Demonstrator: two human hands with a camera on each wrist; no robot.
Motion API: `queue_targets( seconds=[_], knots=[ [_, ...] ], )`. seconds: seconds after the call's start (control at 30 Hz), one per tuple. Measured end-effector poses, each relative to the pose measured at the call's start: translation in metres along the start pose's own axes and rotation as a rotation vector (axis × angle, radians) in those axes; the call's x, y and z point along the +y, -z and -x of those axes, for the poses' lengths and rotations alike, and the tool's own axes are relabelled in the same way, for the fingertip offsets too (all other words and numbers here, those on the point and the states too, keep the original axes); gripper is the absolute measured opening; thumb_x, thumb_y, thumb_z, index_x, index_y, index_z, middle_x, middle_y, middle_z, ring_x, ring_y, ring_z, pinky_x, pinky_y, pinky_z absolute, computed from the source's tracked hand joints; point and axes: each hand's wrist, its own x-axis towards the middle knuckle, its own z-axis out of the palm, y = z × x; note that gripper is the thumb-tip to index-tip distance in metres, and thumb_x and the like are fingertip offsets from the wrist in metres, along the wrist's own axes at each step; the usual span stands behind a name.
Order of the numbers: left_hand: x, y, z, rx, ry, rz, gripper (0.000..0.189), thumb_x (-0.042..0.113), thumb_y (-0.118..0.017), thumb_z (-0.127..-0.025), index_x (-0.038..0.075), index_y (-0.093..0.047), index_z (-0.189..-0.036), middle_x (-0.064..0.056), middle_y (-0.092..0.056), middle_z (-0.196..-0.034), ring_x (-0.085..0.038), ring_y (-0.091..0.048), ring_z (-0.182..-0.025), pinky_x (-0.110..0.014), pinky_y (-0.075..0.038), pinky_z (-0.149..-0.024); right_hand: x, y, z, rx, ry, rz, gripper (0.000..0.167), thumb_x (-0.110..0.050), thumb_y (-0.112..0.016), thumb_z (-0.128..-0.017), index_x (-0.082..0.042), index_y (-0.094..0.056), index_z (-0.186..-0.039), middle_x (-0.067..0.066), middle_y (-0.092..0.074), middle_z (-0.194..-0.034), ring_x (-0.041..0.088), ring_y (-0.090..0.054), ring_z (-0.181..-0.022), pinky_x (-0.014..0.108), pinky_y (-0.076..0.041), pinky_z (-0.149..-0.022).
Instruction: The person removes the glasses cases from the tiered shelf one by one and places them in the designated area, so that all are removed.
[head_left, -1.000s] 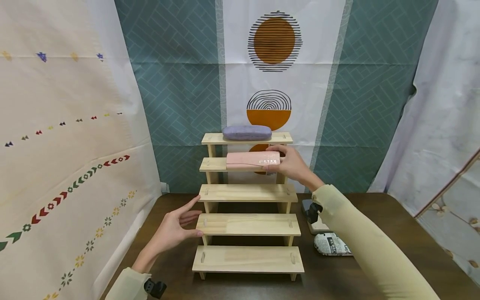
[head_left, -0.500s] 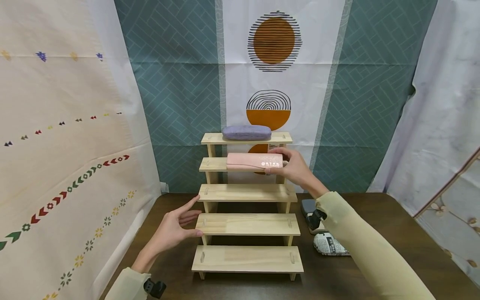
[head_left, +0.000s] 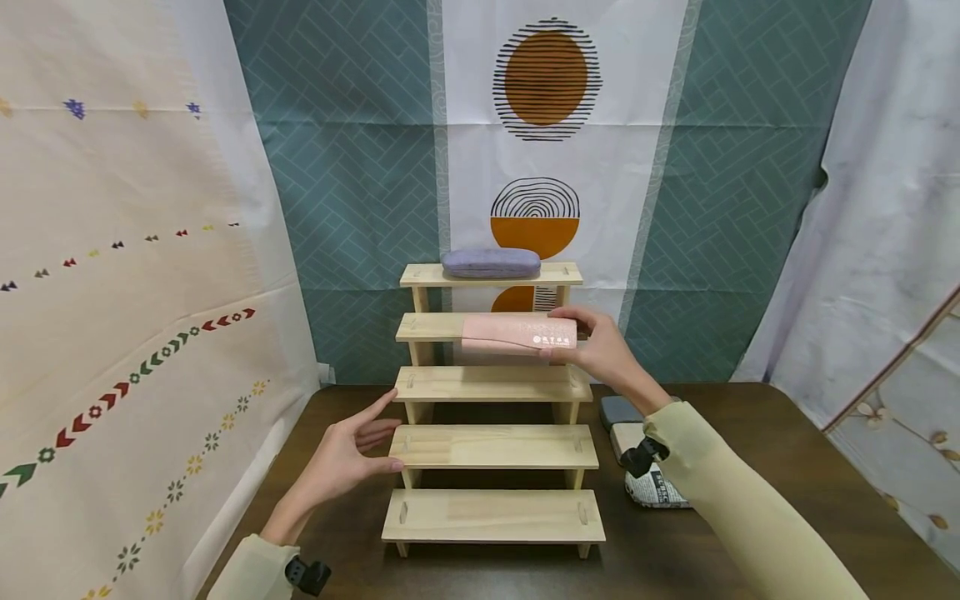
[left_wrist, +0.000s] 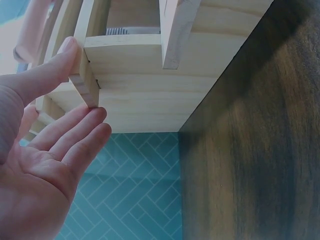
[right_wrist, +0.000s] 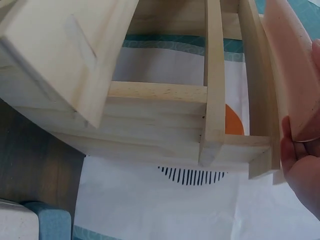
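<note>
A pink glasses case with white lettering is held level in my right hand, thumb and fingers on its right end. It overlaps the second step from the top of a light wooden stepped rack; in the right wrist view, part of the case and my right hand show at the right edge. My left hand touches the rack's left side with fairly straight fingers and thumb; in the left wrist view, the left hand's fingertips meet a step's end. A purple glasses case lies on the top step.
Right of the rack on the dark wooden table lie a newsprint-patterned case, a grey-blue case and a pale case, partly behind the right sleeve. Patterned cloths hang at the back and both sides.
My right hand has drawn the pink glasses case rightward, slightly down and forward off its earlier place on the second step. The left hand has stayed at the rack's side.
</note>
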Motion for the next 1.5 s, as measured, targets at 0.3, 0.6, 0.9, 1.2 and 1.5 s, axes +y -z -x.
queue_targets(
  seconds=[0.3, 0.6, 0.9, 1.2, 1.5],
  knots=[
    [0.0, 0.0, 0.0, 0.002, 0.005, -0.014, 0.103, 0.01, -0.096, -0.077, 0.023, -0.042, -0.164, -0.021, -0.067, -0.136, -0.037, -0.065, -0.126, -0.049, -0.056, -0.101, 0.006, 0.01, 0.021, -0.004, 0.004, -0.005, 0.062, -0.017, -0.091, -0.083, -0.006, -0.066, -0.139, 0.014, -0.064, -0.135, 0.03, -0.058, -0.121, 0.049, -0.05, -0.097],
    [0.002, 0.001, 0.0, -0.001, 0.006, 0.005, 0.103, 0.01, -0.096, -0.077, 0.022, -0.042, -0.164, -0.021, -0.066, -0.137, -0.036, -0.065, -0.127, -0.052, -0.054, -0.102, 0.011, 0.025, 0.042, 0.001, 0.012, 0.028, 0.059, -0.019, -0.089, -0.086, -0.008, -0.066, -0.139, 0.012, -0.066, -0.131, 0.025, -0.057, -0.116, 0.029, -0.053, -0.086],
    [-0.001, 0.0, -0.001, 0.004, 0.0, -0.009, 0.103, 0.01, -0.096, -0.077, 0.022, -0.042, -0.164, -0.021, -0.067, -0.136, -0.037, -0.065, -0.126, -0.05, -0.056, -0.101, 0.019, 0.041, 0.069, 0.008, 0.021, 0.062, 0.06, -0.016, -0.089, -0.086, -0.005, -0.065, -0.14, 0.013, -0.064, -0.135, 0.024, -0.057, -0.12, 0.025, -0.053, -0.086],
    [-0.001, 0.0, -0.001, 0.004, -0.006, 0.002, 0.104, 0.009, -0.096, -0.076, 0.021, -0.043, -0.164, -0.021, -0.067, -0.136, -0.037, -0.066, -0.125, -0.05, -0.055, -0.101, 0.034, 0.06, 0.106, 0.005, 0.006, 0.064, 0.058, -0.01, -0.088, -0.087, -0.003, -0.064, -0.14, 0.015, -0.064, -0.127, 0.02, -0.059, -0.101, 0.026, -0.055, -0.073],
    [0.0, 0.0, 0.0, 0.006, -0.011, -0.004, 0.103, 0.01, -0.096, -0.076, 0.022, -0.043, -0.164, -0.021, -0.067, -0.135, -0.036, -0.066, -0.125, -0.051, -0.055, -0.101, 0.043, 0.075, 0.136, 0.033, 0.027, 0.071, 0.059, -0.004, -0.088, -0.085, -0.002, -0.064, -0.139, 0.01, -0.065, -0.127, 0.014, -0.06, -0.105, 0.022, -0.056, -0.077]
  ],
)
